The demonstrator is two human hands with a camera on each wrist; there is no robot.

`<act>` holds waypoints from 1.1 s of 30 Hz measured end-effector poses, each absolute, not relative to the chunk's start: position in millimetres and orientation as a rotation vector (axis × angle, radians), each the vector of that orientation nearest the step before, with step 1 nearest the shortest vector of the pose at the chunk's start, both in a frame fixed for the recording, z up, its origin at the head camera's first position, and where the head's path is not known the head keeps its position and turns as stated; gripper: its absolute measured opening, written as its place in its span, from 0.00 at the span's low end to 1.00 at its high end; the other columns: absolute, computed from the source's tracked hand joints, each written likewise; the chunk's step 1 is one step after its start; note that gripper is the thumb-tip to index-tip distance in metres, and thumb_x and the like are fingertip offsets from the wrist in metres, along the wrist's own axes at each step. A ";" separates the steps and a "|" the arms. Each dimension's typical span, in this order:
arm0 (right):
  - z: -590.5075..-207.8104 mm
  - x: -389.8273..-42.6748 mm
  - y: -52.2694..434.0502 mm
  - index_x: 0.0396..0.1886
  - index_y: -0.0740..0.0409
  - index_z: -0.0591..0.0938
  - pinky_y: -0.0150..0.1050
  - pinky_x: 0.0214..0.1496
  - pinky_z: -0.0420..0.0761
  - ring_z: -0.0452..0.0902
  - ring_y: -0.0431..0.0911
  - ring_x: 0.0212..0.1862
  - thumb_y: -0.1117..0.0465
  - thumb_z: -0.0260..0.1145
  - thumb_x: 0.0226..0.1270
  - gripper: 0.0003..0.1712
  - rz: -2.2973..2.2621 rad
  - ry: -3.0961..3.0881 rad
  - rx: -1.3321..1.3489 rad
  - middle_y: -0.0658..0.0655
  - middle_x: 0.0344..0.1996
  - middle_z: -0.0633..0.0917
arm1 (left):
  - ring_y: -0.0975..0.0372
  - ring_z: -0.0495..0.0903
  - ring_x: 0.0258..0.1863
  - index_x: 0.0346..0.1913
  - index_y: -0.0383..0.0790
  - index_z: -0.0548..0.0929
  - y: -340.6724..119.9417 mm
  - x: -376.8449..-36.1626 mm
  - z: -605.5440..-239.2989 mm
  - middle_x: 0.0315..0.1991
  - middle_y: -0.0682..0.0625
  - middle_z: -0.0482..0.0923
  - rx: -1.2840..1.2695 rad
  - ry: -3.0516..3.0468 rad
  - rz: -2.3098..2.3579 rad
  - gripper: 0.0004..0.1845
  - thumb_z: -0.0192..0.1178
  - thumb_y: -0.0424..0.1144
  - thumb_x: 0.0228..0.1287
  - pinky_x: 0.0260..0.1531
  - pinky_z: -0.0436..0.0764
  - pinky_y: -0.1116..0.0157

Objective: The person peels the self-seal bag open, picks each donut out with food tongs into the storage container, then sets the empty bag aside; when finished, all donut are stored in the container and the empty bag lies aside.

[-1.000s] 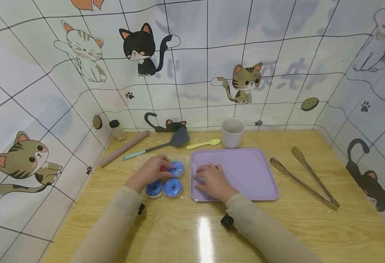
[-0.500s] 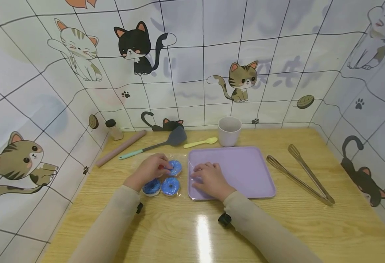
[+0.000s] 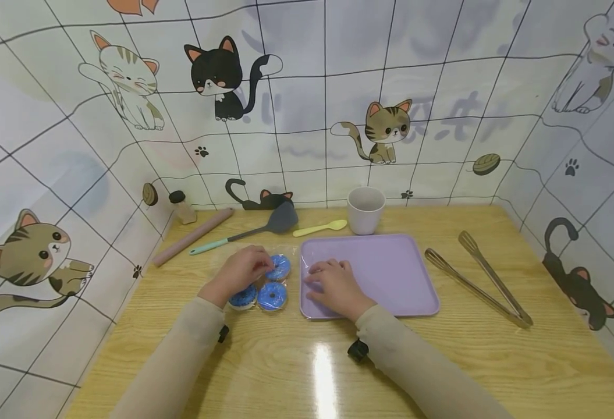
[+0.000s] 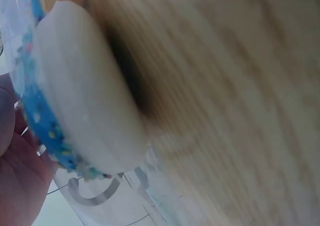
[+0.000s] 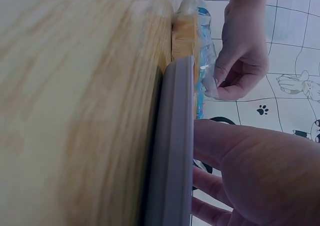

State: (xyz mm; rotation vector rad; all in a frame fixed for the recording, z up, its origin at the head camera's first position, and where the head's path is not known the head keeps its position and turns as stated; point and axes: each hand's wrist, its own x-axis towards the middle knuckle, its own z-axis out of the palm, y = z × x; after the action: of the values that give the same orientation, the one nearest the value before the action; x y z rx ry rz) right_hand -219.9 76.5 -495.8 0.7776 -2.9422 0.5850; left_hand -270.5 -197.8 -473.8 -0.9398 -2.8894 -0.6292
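Note:
In the head view, my left hand point(image 3: 235, 273) is over a clear plastic wrapper point(image 5: 210, 89) that holds blue-iced doughnuts. The right wrist view shows its thumb and finger pinching the film. Three doughnuts show: one point(image 3: 279, 267) at the fingertips, another point(image 3: 272, 296) nearer me, and a sprinkled one point(image 3: 242, 298) partly under the hand. Close up in the left wrist view, a doughnut point(image 4: 90, 96) has a pale base and blue icing. My right hand point(image 3: 338, 286) rests with fingers spread and slightly bent on the left part of a purple tray point(image 3: 390, 273).
Behind lie a brown rolling pin point(image 3: 194, 237), a spatula point(image 3: 280, 220) with a mint handle, and a yellow spoon point(image 3: 319, 228). A grey cup point(image 3: 366, 210) stands behind the tray, a black-lidded shaker point(image 3: 183, 208) at the back left. Metal tongs point(image 3: 487, 285) lie spread at right.
The left fingers shift slightly at the wrapper, and a red spot seen by them earlier no longer shows. My right hand stays on the tray. The head view has shifted a little.

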 end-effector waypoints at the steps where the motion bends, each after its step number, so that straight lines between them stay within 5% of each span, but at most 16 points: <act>1: -495.9 -219.8 76.6 0.53 0.43 0.90 0.59 0.64 0.66 0.75 0.51 0.63 0.46 0.77 0.63 0.19 0.588 -2.943 0.777 0.48 0.60 0.85 | 0.61 0.80 0.43 0.39 0.46 0.90 -197.8 -270.3 -474.0 0.40 0.55 0.84 -0.929 -2.895 -0.630 0.02 0.68 0.37 0.69 0.49 0.83 0.57; 33: -495.1 -218.2 91.2 0.53 0.46 0.89 0.65 0.70 0.61 0.75 0.52 0.67 0.49 0.76 0.64 0.19 0.760 -2.852 0.800 0.53 0.63 0.83 | 0.58 0.83 0.45 0.42 0.40 0.89 -207.8 -256.2 -449.2 0.41 0.53 0.86 -0.801 -2.818 -0.938 0.03 0.69 0.35 0.68 0.53 0.82 0.52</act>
State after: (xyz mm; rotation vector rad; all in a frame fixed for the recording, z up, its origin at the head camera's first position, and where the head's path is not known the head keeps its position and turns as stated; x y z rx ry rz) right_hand -218.2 91.2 -495.1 0.8004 -2.8524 0.7598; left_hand -256.2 -207.8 -449.2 -0.8009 -2.8178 -0.9376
